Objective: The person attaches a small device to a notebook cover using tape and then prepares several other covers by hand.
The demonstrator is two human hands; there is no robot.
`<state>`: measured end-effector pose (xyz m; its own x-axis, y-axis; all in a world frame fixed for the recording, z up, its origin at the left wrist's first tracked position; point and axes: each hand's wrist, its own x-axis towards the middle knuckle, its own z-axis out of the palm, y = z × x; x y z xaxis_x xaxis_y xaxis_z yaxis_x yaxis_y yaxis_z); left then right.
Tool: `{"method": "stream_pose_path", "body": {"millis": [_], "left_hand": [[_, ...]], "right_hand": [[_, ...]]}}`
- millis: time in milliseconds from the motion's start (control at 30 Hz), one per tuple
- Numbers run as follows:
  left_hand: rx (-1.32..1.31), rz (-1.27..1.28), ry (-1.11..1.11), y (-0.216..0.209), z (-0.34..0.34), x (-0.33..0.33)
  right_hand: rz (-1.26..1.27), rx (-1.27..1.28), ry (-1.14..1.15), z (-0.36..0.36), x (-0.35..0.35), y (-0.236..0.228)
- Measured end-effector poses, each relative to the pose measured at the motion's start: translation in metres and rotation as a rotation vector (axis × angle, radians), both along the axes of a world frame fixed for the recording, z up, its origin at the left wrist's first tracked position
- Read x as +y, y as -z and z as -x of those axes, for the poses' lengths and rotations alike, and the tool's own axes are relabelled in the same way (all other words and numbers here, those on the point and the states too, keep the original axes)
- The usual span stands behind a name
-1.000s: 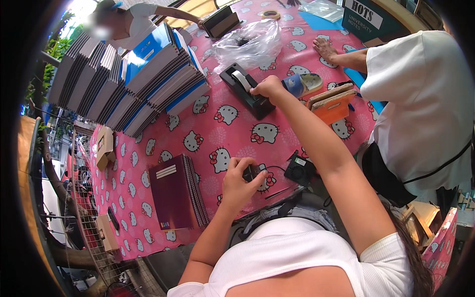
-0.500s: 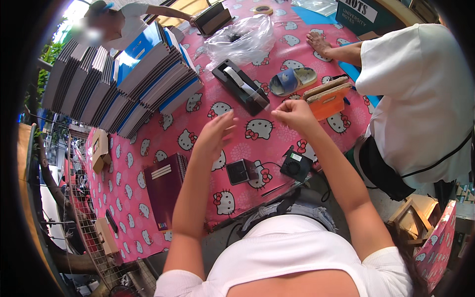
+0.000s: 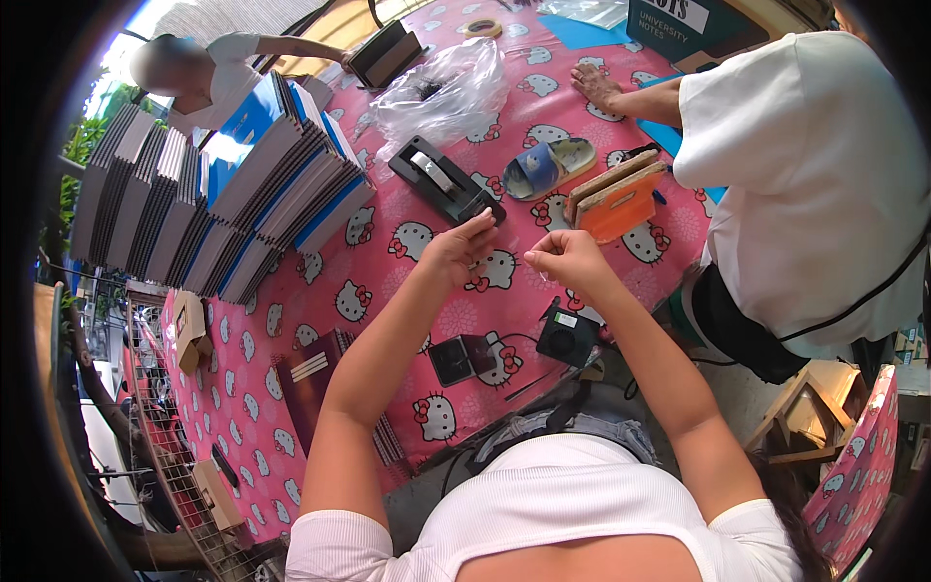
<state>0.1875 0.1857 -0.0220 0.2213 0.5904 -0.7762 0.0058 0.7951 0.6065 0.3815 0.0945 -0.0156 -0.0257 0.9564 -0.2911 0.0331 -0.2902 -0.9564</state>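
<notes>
On the pink cartoon-cat tablecloth (image 3: 388,276), a black tape dispenser (image 3: 464,202) with a roll of clear tape lies in front of me. My left hand (image 3: 461,250) is open beside its near end, fingers stretched toward the dispenser's cutting edge. Just to the right, my right hand (image 3: 572,262) is closed in a pinch, thumb against forefinger. A short clear strip of tape (image 3: 543,275) shows faintly below those fingertips. Both hands are held above the cloth, apart from each other.
Tall stacks of spiral notebooks (image 3: 281,160) stand at left, with a maroon notebook (image 3: 310,373) nearer. Beyond the hands lie a blue slipper (image 3: 548,167), an orange block with boards (image 3: 616,204) and a plastic bag (image 3: 456,97). Small black devices (image 3: 567,337) sit near my waist. Two people stand around the table.
My left hand has moved right, up to the dispenser's near end. My right hand has drawn down a little, away from the dispenser, still pinched. The whole view has shifted slightly.
</notes>
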Motion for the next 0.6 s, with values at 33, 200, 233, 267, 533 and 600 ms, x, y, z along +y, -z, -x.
{"method": "stream_pose_path", "body": {"millis": [33,200,233,267,533,600], "left_hand": [[-0.001,-0.007,-0.008,-0.003,-0.001,-0.002],[0.031,-0.003,-0.039,-0.017,-0.007,-0.008],[-0.017,-0.001,-0.048,-0.018,-0.005,-0.007],[-0.064,0.001,-0.057,-0.018,-0.004,-0.006],[-0.076,-0.128,-0.132,-0.046,-0.008,-0.008],[0.082,-0.323,-0.117,-0.049,-0.002,0.000]], "right_hand": [[0.001,0.000,-0.001,0.001,-0.001,-0.002],[-0.003,0.089,0.033,0.001,-0.004,-0.014],[-0.002,0.090,0.029,0.002,-0.004,-0.018],[-0.025,0.110,0.032,0.003,-0.003,-0.022],[-0.123,0.239,-0.036,-0.001,0.028,-0.060],[-0.146,0.230,-0.047,-0.004,0.033,-0.071]]}}
